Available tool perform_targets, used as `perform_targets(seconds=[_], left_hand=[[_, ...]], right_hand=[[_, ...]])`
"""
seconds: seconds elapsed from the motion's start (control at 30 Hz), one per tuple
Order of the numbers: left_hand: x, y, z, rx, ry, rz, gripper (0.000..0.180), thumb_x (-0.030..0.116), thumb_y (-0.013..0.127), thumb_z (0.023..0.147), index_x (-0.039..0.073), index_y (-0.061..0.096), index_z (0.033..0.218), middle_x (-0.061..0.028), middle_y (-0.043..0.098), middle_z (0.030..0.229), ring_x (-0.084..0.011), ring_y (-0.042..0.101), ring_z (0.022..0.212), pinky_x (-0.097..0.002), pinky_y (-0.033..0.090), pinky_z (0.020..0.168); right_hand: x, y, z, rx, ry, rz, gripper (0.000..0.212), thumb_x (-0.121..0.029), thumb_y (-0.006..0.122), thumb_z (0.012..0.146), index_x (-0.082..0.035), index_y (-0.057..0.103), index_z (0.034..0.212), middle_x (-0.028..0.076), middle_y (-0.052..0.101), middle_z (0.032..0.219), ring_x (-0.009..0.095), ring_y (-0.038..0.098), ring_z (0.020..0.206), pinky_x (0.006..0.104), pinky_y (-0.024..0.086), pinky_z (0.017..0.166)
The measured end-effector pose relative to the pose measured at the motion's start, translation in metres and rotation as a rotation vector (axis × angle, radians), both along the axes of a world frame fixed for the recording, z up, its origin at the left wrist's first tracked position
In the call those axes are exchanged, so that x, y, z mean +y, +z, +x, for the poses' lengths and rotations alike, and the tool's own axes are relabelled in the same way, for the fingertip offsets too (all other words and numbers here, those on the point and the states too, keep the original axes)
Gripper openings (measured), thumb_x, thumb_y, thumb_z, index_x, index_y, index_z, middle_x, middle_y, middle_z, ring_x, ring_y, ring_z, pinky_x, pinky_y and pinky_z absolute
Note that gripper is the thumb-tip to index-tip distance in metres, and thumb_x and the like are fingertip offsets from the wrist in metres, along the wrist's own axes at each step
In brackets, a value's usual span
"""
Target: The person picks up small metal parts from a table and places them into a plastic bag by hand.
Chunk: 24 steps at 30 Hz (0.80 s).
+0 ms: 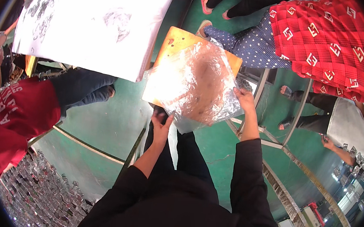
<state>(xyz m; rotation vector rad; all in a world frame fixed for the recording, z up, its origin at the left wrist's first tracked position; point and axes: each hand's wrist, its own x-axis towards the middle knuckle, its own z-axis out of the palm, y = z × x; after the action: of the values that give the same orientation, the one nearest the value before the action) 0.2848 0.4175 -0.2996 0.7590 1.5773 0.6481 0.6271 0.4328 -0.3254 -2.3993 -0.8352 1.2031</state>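
Note:
A crinkled clear plastic bag (202,83) is spread over a yellow-orange square board or stool top (175,38) in front of me. Glare whitens its left part, and whether anything lies inside I cannot make out. My right hand (245,99) pinches the bag's right edge, slightly beyond the board. Below the board's near edge, my left hand (161,127) has its thumb and fingers apart, the thumb close to the bag's lower left corner.
A white-covered table (90,19) stands at the upper left. Metal frames (259,92) rise at the right. Several people are nearby, one in a red top (22,112), one under red patterned cloth (327,39). Many small shiny parts (45,192) hang at the lower left.

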Motion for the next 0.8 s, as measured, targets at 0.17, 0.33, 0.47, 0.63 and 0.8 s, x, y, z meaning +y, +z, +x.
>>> perform_targets(seconds=[0.17, 0.33, 0.47, 0.63, 0.8], left_hand=[[0.000, -0.015, -0.001, -0.292, 0.063, -0.295, 0.045, 0.017, 0.066, 0.077, 0.002, 0.044, 0.114, -0.0048, 0.058, 0.094, -0.0107, 0.052, 0.087, -0.0247, 0.041, 0.076], [0.013, 0.002, -0.008, -0.252, 0.084, -0.207, 0.017, 0.011, 0.062, 0.080, 0.003, 0.060, 0.095, -0.0026, 0.063, 0.087, -0.0088, 0.057, 0.075, -0.0231, 0.043, 0.069], [0.017, 0.007, -0.022, -0.289, -0.005, -0.230, 0.017, 0.012, 0.063, 0.080, 0.004, 0.061, 0.095, -0.0024, 0.063, 0.085, -0.0079, 0.056, 0.072, -0.0234, 0.044, 0.066], [0.033, 0.046, -0.032, -0.245, -0.064, -0.369, 0.016, 0.021, 0.063, 0.080, 0.010, 0.058, 0.090, 0.0012, 0.061, 0.082, -0.0076, 0.055, 0.071, -0.0233, 0.042, 0.064], [0.050, 0.020, -0.039, -0.163, -0.073, -0.102, 0.014, 0.017, 0.063, 0.080, 0.014, 0.052, 0.072, 0.0073, 0.051, 0.063, -0.0019, 0.043, 0.054, -0.0185, 0.032, 0.048]], right_hand=[[-0.023, 0.000, -0.009, 0.196, -0.044, 0.119, 0.026, -0.025, 0.065, 0.078, 0.001, 0.060, 0.075, 0.001, 0.052, 0.059, 0.010, 0.042, 0.057, 0.0260, 0.036, 0.054], [-0.022, 0.032, -0.024, 0.287, -0.098, 0.046, 0.021, -0.021, 0.067, 0.076, 0.000, 0.061, 0.076, 0.001, 0.057, 0.066, 0.010, 0.047, 0.061, 0.0260, 0.039, 0.059], [-0.034, 0.029, -0.015, 0.297, 0.077, -0.156, 0.030, -0.027, 0.069, 0.073, -0.004, 0.062, 0.091, 0.004, 0.062, 0.079, 0.013, 0.053, 0.068, 0.0272, 0.042, 0.064], [-0.029, 0.075, -0.034, 0.365, 0.007, -0.189, 0.039, -0.035, 0.070, 0.071, -0.003, 0.060, 0.090, 0.009, 0.061, 0.084, 0.015, 0.054, 0.077, 0.0300, 0.043, 0.068], [-0.015, 0.049, -0.026, 0.060, 0.119, -0.042, 0.039, -0.037, 0.069, 0.071, -0.001, 0.057, 0.079, 0.007, 0.057, 0.070, 0.016, 0.053, 0.066, 0.0304, 0.043, 0.062]])
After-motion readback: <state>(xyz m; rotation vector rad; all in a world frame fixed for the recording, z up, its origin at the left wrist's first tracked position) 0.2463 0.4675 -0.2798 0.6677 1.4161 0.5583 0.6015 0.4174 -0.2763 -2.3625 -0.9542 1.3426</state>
